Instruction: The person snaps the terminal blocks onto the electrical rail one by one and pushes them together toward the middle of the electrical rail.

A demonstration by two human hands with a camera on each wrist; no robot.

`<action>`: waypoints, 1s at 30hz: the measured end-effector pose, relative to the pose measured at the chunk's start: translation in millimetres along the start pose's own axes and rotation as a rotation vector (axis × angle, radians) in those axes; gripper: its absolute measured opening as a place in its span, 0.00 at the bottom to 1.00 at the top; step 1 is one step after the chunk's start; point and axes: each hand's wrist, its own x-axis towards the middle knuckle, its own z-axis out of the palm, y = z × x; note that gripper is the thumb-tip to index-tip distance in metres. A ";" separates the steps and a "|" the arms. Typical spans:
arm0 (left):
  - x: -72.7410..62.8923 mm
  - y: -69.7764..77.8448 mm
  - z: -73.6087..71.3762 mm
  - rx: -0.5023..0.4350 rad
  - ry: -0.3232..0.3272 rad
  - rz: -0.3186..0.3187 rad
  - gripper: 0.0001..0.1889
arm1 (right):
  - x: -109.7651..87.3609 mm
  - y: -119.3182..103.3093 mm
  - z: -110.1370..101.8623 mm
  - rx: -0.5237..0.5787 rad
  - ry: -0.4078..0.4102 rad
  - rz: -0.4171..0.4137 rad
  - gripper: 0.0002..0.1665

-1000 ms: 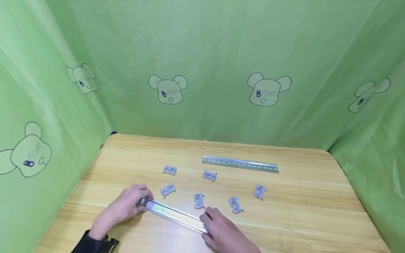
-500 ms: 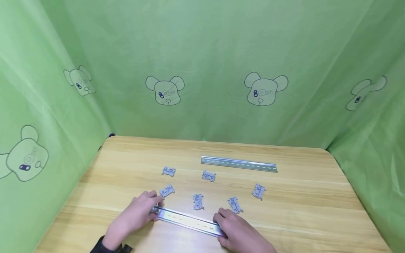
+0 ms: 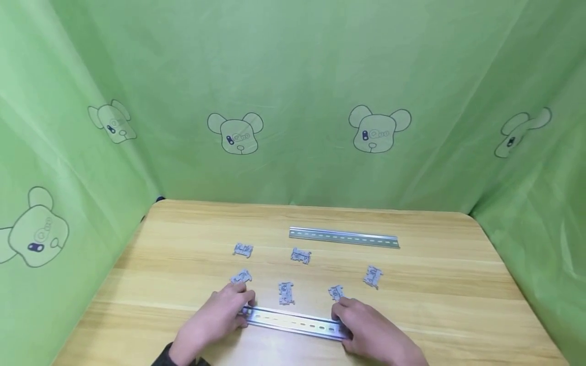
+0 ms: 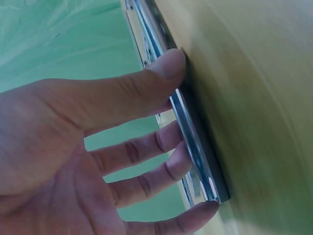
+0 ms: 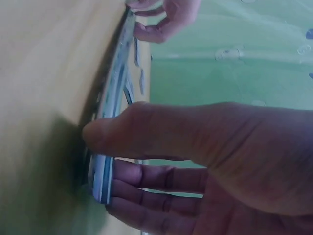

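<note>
A slotted metal DIN rail (image 3: 293, 323) lies low over the near part of the table, held at both ends. My left hand (image 3: 220, 315) grips its left end, and in the left wrist view the thumb presses one long edge of the rail (image 4: 195, 142) while fingers curl at the other. The right end is gripped by my right hand (image 3: 373, 330); the right wrist view shows thumb and fingers on opposite edges of the rail (image 5: 115, 88). Just beyond the fingers lie grey terminal blocks, one (image 3: 240, 276) by the left hand and one (image 3: 336, 292) partly hidden by the right.
A second DIN rail (image 3: 343, 238) lies at the back of the wooden table (image 3: 201, 218). More grey terminal blocks are spread between the rails, among them one in the middle (image 3: 286, 293) and one at right (image 3: 373, 276). Green curtain (image 3: 293, 173) surrounds the back and sides.
Both hands have carried the rail to the right, its left end coming nearer the person, so it now slants less. The blocks and far rail stay put on the table.
</note>
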 end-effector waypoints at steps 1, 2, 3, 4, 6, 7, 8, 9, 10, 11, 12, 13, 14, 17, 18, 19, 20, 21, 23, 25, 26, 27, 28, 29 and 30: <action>1.7 1.9 0.5 0.001 -0.001 0.006 0.19 | -0.6 2.7 -2.4 -0.002 -0.001 0.004 0.16; 3.2 3.3 1.0 0.007 -0.004 0.009 0.20 | -0.9 5.3 -4.6 0.000 -0.003 0.009 0.16; 4.6 4.4 1.7 0.011 -0.007 0.013 0.20 | -0.9 7.8 -6.6 0.003 -0.007 0.016 0.18; 6.0 5.7 2.4 0.016 -0.010 0.016 0.20 | -1.3 10.1 -8.3 0.004 -0.008 0.023 0.19; 8.7 8.1 3.6 0.023 -0.015 0.022 0.21 | -2.8 13.6 -10.7 0.000 0.003 0.029 0.20; 9.9 9.3 4.0 0.024 -0.013 0.030 0.21 | -3.7 15.3 -12.0 0.000 0.007 0.033 0.20; 11.2 10.3 4.9 0.029 -0.013 0.033 0.21 | -4.6 17.1 -13.1 -0.001 0.012 0.037 0.21; 12.6 11.0 6.1 0.031 -0.013 0.036 0.21 | -5.7 18.7 -14.3 0.000 0.017 0.039 0.21; 14.0 11.7 7.5 0.034 -0.014 0.037 0.21 | -6.9 19.9 -15.2 0.003 0.021 0.042 0.21; 15.2 12.3 9.0 0.036 -0.014 0.038 0.20 | -8.0 21.2 -15.8 0.004 0.026 0.044 0.21; 16.3 12.9 10.4 0.041 -0.015 0.038 0.20 | -9.0 22.8 -16.3 0.005 0.027 0.047 0.21; 17.7 12.7 12.0 0.045 -0.012 0.041 0.20 | -10.4 23.9 -16.8 0.006 0.028 0.055 0.21; 19.2 12.5 13.4 0.050 -0.009 0.044 0.20 | -11.6 24.9 -17.1 0.004 0.029 0.063 0.21; 22.2 12.9 15.3 0.059 -0.007 0.044 0.19 | -14.2 28.0 -16.7 0.005 0.023 0.085 0.21; 23.0 12.8 15.6 0.060 -0.005 0.043 0.18 | -14.9 28.7 -16.5 0.006 0.021 0.091 0.21; 24.0 12.8 15.8 0.060 -0.002 0.044 0.18 | -15.3 29.3 -16.2 0.006 0.022 0.093 0.21; 24.4 13.2 15.6 0.060 -0.001 0.041 0.18 | -15.3 29.9 -15.9 0.010 0.020 0.094 0.21; 24.8 13.2 15.6 0.059 -0.001 0.038 0.18 | -15.0 30.5 -15.5 0.014 0.019 0.095 0.21; 25.2 13.0 16.1 0.061 0.006 0.037 0.18 | -15.0 31.1 -14.7 0.014 0.022 0.094 0.21; 25.8 12.5 16.8 0.065 0.012 0.039 0.18 | -15.0 32.1 -13.8 0.008 0.031 0.089 0.21; 25.9 12.2 17.4 0.068 0.015 0.039 0.18 | -15.1 32.7 -13.2 0.008 0.034 0.088 0.21; 26.0 12.0 17.9 0.070 0.016 0.039 0.18 | -15.3 33.4 -12.6 0.007 0.037 0.087 0.21; 26.1 12.0 18.0 0.072 0.017 0.038 0.18 | -15.6 34.0 -12.1 0.006 0.040 0.087 0.21; 26.4 11.8 18.3 0.072 0.017 0.035 0.18 | -15.6 34.8 -11.7 0.007 0.043 0.087 0.21; 26.6 11.7 18.6 0.072 0.018 0.033 0.18 | -15.7 35.4 -11.3 0.009 0.046 0.088 0.21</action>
